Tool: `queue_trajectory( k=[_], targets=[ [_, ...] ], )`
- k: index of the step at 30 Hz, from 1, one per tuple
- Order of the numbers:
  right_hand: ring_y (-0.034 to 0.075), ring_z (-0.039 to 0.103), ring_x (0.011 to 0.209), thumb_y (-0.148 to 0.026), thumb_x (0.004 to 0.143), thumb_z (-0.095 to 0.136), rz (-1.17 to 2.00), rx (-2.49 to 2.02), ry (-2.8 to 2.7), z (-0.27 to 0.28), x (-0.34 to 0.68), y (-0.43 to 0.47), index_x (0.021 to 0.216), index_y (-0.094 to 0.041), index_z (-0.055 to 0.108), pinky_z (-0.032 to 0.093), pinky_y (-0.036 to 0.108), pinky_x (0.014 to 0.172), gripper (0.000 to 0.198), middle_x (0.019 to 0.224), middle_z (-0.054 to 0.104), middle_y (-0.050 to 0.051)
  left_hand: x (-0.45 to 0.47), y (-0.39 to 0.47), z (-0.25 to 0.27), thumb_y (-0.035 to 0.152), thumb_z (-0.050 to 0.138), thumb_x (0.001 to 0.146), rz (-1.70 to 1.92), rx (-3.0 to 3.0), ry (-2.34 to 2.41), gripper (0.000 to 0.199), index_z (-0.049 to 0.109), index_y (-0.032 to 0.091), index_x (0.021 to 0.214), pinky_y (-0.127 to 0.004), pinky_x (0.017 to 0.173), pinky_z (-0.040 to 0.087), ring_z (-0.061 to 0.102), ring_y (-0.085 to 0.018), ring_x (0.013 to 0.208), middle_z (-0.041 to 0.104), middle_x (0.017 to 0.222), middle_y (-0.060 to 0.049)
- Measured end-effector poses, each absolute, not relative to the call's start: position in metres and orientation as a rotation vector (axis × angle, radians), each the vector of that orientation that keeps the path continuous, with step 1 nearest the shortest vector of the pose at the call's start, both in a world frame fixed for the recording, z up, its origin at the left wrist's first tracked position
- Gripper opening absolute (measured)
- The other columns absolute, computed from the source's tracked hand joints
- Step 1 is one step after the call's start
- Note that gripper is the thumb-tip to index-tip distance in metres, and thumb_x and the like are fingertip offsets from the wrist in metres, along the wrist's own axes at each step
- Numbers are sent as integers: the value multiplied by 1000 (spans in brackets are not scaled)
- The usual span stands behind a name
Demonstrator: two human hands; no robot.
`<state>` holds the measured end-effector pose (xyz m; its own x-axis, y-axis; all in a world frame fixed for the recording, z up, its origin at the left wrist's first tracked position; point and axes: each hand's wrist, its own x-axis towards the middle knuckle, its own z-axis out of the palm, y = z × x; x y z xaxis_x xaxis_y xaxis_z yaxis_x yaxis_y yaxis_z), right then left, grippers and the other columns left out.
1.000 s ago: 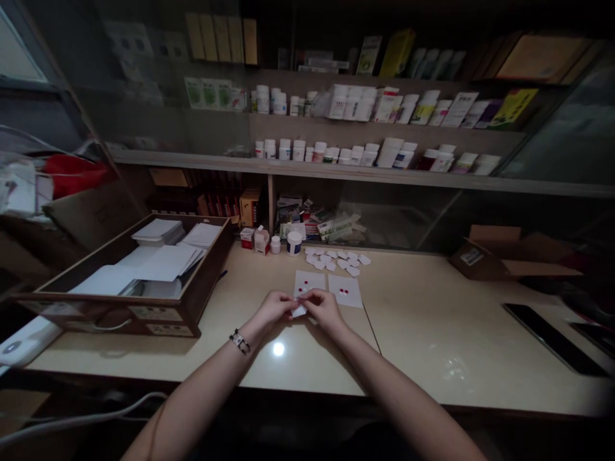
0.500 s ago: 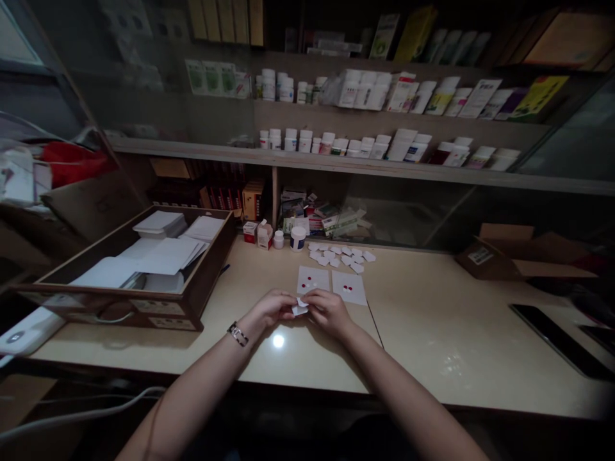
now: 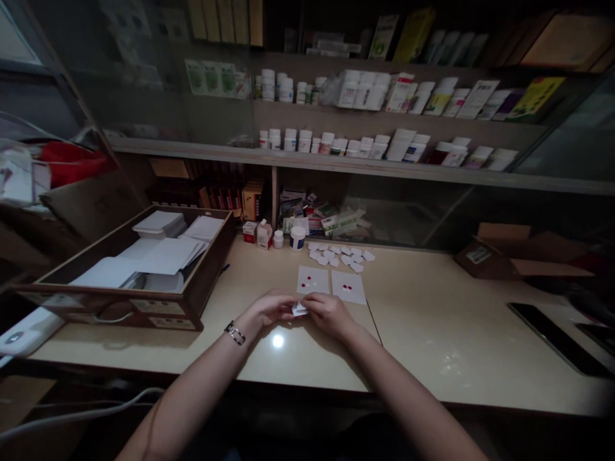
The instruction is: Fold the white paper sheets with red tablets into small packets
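Note:
Between my two hands is a small, partly folded white paper packet point(image 3: 298, 310), low over the counter. My left hand point(image 3: 275, 307) grips its left side with thumb and fingers, and my right hand point(image 3: 327, 312) pinches its right side. Just beyond them lie two flat paper squares: the left square point(image 3: 303, 271) bears several red and white pills, and the right square point(image 3: 354, 282) carries red and white pills close together. Behind these, folded white paper packets point(image 3: 331, 253) are spread in a loose group.
A wooden drawer point(image 3: 192, 307) with stacked white paper stands at left. Pill bottles, among them a white jar point(image 3: 297, 239), and small boxes point(image 3: 264, 235) line the counter's back. A phone point(image 3: 557, 336) and an open cardboard box point(image 3: 485, 259) are at right, below shelves of medicine point(image 3: 336, 163).
The paper packet has been folded flatter, with my right fingers now lying further over it. My left hand has shifted very slightly. The pills and other packets stay where they were.

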<state>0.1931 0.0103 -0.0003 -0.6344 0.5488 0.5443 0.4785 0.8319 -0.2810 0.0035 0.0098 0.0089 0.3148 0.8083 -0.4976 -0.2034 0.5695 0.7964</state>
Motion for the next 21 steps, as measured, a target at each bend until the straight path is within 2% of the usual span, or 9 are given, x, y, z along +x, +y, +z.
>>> queue_trajectory(
  k=[4, 7, 9, 11, 13, 18, 21],
  targets=[
    [19, 64, 83, -10, 77, 53, 269, -753, -2392, 4, 193, 5, 100, -21, 70, 49, 27, 71, 30, 96, 69, 8, 3, 8, 9, 7, 78, 55, 775, 683, 1145, 18, 62, 10, 64, -19, 51, 48, 58, -10, 50, 61, 57, -1],
    [19, 64, 83, -16, 78, 55, 605, -864, -2220, 4, 189, 7, 96, -20, 70, 50, 29, 74, 24, 95, 70, 8, 5, 7, 9, 8, 77, 54, 796, 795, 1133, 16, 64, 8, 63, -19, 50, 45, 53, -7, 46, 60, 54, -1],
    [16, 65, 68, -24, 81, 54, 891, -1032, -1991, 1, 186, 13, 89, -17, 69, 50, 26, 63, 19, 80, 70, 6, 7, 6, 8, 9, 77, 54, 819, 852, 1125, 14, 65, 7, 62, -19, 50, 43, 51, -6, 45, 59, 54, -1],
    [14, 59, 49, -35, 80, 57, 1161, -1174, -1803, -3, 184, 19, 79, -14, 67, 45, 23, 47, 23, 61, 66, 4, 8, 6, 8, 11, 76, 54, 845, 891, 1146, 14, 66, 7, 61, -19, 49, 41, 50, -7, 46, 60, 54, -2],
    [11, 50, 39, -43, 75, 62, 1343, -1213, -1722, -6, 183, 24, 69, -13, 64, 38, 20, 38, 30, 49, 59, 1, 10, 7, 7, 11, 76, 54, 862, 932, 1174, 13, 66, 7, 62, -19, 47, 38, 49, -7, 45, 60, 53, -2],
    [7, 41, 35, -45, 67, 69, 1448, -1180, -1662, -5, 185, 25, 61, -13, 64, 28, 18, 36, 32, 46, 58, -1, 10, 9, 4, 10, 74, 54, 879, 985, 1213, 12, 67, 8, 63, -20, 46, 36, 49, -8, 44, 60, 50, -3],
    [7, 43, 37, -41, 68, 68, 1475, -1168, -1638, -5, 186, 24, 65, -12, 66, 28, 18, 36, 29, 49, 60, 0, 8, 10, 4, 11, 76, 54, 900, 975, 1220, 15, 68, 8, 66, -20, 47, 38, 51, -10, 47, 60, 51, -3]
  ],
)
